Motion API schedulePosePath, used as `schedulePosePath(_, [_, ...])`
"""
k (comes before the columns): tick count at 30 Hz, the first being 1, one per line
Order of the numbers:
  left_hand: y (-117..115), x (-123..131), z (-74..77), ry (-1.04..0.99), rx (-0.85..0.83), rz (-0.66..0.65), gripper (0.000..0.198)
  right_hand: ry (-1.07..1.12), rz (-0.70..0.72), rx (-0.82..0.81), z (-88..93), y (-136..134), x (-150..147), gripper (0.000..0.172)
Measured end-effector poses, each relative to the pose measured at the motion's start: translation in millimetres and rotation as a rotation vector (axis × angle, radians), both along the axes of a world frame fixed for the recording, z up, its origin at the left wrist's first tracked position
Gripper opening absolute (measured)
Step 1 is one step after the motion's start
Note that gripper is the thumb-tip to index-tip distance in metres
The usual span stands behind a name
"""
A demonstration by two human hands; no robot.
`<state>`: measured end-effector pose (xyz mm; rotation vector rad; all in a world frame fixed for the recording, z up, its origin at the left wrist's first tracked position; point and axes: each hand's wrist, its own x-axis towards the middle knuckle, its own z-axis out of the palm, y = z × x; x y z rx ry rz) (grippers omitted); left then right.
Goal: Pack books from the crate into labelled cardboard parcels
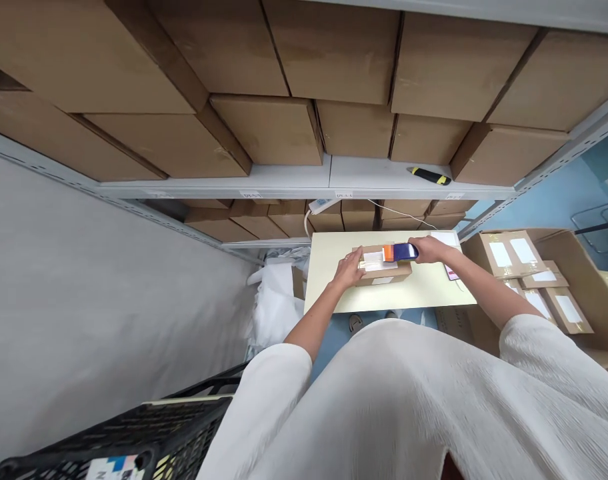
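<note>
A small cardboard box (402,271) lies on the pale yellow tabletop (329,293). On its upper face is a white label (374,262), and a second white patch shows on the near side. My left hand (349,269) grips the box's left end, fingers over the top edge. In my right hand (431,250) is a blue and orange tape dispenser (404,252), held by its blue end. Its orange head rests on or just over the right part of the box top; contact is hard to make out.
Shelves packed with cardboard boxes (334,53) rise ahead, with a yellow-black utility knife (431,176) on the ledge. A phone (451,273) lies at the table's right. Labelled parcels (519,255) fill a large carton on the right. A black crate (184,427) stands lower left, near white wrapping (277,293).
</note>
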<state>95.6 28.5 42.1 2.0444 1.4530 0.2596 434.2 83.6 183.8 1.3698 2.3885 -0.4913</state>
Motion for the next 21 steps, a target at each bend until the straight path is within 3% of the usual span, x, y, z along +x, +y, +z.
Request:
schedulePosePath(7, [1,-1,2.0,0.032,-0.023,0.006,0.099,-0.019,-0.136,-0.048,-15.7,1,114,0.040])
schedulePosePath(11, [2,0,2.9,0.035,-0.029,0.020,0.096,-0.014,-0.189,-0.066,-28.7,2,158,0.038])
schedulePosePath(15, [0,2,3.2,0.025,-0.021,0.034,0.094,0.009,-0.201,-0.111,-44.5,1,168,0.038])
schedulePosePath(21, [-4,7,6.1,0.017,-0.023,0.057,0.088,-0.048,-0.199,-0.115,-66.8,2,144,0.044])
